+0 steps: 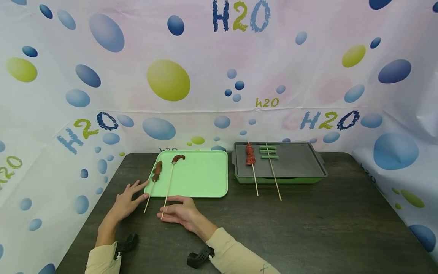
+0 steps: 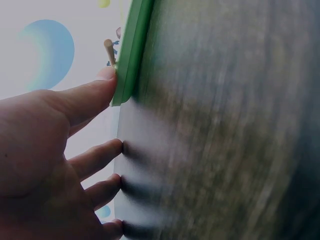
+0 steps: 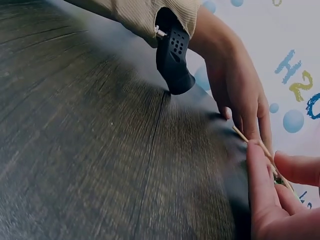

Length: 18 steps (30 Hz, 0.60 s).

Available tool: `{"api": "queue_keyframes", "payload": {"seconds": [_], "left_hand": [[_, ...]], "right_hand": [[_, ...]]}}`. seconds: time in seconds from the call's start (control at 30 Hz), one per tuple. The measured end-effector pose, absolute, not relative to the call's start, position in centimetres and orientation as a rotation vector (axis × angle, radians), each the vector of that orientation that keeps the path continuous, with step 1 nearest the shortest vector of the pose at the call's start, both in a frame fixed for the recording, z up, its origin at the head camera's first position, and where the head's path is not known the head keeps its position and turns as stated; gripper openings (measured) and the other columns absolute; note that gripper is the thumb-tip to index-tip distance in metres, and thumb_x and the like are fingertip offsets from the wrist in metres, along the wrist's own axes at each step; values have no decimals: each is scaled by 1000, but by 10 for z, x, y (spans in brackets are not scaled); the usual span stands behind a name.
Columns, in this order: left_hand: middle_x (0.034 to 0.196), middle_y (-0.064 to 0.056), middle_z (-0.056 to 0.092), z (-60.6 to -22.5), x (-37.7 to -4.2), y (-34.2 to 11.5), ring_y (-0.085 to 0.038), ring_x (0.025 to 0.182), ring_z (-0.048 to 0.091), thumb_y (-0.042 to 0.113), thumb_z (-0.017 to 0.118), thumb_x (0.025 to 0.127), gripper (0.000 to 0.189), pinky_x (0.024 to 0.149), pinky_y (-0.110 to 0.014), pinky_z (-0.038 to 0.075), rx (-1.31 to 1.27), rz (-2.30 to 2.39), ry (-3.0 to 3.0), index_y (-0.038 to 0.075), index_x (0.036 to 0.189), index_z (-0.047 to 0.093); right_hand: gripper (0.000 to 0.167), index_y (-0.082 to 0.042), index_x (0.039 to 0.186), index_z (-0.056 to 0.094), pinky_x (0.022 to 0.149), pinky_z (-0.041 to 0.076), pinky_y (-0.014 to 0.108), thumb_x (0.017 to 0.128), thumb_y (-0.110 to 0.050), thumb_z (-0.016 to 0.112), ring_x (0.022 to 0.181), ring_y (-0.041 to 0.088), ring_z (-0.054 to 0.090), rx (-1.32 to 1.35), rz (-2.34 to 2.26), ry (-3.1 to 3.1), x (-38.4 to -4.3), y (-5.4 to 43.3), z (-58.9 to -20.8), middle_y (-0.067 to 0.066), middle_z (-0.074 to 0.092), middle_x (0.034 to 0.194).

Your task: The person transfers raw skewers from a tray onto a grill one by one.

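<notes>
Skewer (image 1: 170, 179) w/ dark curled pc at far end; that end over green tray (image 1: 202, 175), stick past tray's near edge, bottom in R hand (image 1: 183, 215), its grip narrow, thumb & fingers on stick. L hand (image 1: 126, 203): grip wide, fingers spread, at tray's near L corner beside brown-meat skewer (image 1: 156, 176). Grey griddle (image 1: 301, 161) R of tray w/ red-meat skewer (image 1: 250, 154) + green-veg skewer (image 1: 268, 151), sticks over near edge. Dark worktop (image 1: 308, 220) under all.

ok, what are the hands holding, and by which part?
Right hand: skewer with the curled piece, by its bare lower end. Left hand: no grip visible, just at the tray's edge.
</notes>
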State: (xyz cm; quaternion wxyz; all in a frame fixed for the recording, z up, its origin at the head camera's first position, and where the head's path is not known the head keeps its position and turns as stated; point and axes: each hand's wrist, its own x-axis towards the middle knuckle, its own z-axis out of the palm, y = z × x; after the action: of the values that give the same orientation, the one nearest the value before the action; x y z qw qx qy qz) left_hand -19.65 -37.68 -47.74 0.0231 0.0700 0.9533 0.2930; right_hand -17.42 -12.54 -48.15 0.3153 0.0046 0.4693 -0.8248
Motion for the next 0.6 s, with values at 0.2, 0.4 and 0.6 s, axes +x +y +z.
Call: {"api": "queue_keyframes", "payload": {"seconds": [0.2,0.4,0.6], "left_hand": [[156,-43,24,-476,-195,-375,-71,141,9,32,63,103,62,97,-90,5,204,915,2942,-1,152,45],[156,-43,24,-477,-195,-375,-71,141,9,31,64,103,62,97,-90,5,200,910,2939,-1,152,45],[156,-43,25,-478,-197,-378,-71,141,10,33,64,103,62,96,-91,6,200,887,2950,0,152,45]], "right_hand": [[48,7,140,55,85,60,42,93,10,65,98,34,75,8,-2161,1308,-175,-123,-484,27,72,111],[48,6,140,57,83,61,41,93,12,65,96,34,75,-9,-2154,1343,-175,-119,-486,26,73,109],[50,6,141,57,81,61,40,93,12,65,96,33,76,-36,-2162,1371,-174,-114,-486,28,72,111]]}}
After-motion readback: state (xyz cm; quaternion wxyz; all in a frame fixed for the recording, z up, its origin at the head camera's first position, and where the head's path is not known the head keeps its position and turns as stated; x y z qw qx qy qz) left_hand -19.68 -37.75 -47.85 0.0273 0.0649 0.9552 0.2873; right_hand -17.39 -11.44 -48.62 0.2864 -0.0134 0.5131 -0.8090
